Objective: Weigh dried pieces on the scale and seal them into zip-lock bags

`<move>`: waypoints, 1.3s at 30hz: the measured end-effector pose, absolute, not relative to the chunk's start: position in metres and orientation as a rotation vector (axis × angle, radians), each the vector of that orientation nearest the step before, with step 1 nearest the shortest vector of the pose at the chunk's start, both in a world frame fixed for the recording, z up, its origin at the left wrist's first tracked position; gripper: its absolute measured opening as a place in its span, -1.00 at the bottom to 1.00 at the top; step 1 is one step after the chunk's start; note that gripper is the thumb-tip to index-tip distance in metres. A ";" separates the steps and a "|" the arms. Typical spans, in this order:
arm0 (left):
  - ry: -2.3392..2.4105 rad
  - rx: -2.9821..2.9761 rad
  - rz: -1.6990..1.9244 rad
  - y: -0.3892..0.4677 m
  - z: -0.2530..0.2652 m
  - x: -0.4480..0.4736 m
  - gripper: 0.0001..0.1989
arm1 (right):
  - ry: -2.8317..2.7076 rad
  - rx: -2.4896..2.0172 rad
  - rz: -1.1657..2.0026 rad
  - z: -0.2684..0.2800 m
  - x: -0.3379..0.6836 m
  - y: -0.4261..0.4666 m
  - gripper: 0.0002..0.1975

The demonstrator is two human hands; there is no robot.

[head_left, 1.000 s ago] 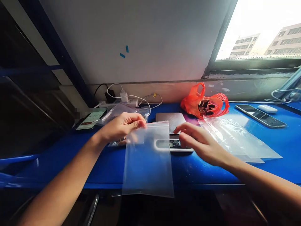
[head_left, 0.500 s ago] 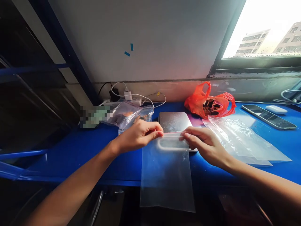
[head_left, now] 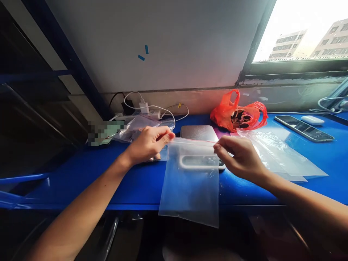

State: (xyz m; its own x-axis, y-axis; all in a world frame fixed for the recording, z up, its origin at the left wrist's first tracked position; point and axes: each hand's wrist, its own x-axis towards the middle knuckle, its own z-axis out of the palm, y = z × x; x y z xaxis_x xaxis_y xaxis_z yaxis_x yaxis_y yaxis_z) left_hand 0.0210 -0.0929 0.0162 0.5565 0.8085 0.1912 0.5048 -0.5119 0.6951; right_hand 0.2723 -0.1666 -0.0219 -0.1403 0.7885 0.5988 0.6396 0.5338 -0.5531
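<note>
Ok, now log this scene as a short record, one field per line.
Left hand: pinching the top left corner of a translucent, rectangular plastic zip bag
Right hand: pinching that bag's top right corner
Behind the bag: flat, white-edged scale with silver metal top
Right of scale: red plastic carrier bag; spread translucent flat plastic bags
Surface: glossy blue tabletop

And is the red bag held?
No, the red bag rests on the table; the left hand and right hand pinch a clear bag.
</note>
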 end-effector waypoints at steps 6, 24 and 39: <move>0.998 2.073 0.706 -0.093 0.020 0.015 -0.72 | -1.808 -1.189 0.211 -0.019 0.275 -0.167 -0.71; 0.881 2.139 0.754 -0.097 0.022 0.014 -0.79 | -1.750 -1.134 0.418 -0.021 0.274 -0.164 -0.86; 0.934 2.243 0.768 -0.097 0.022 0.019 -0.79 | -1.954 -0.983 0.232 -0.020 0.269 -0.165 -0.92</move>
State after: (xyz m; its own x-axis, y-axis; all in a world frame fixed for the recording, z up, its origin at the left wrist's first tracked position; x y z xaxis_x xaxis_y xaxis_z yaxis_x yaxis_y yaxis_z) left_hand 0.0186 -0.0969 0.0224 0.5882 0.7586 0.2803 0.4214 -0.5833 0.6943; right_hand 0.2686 -0.1652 -0.0198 -0.2707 0.7155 0.6441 0.5451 0.6654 -0.5101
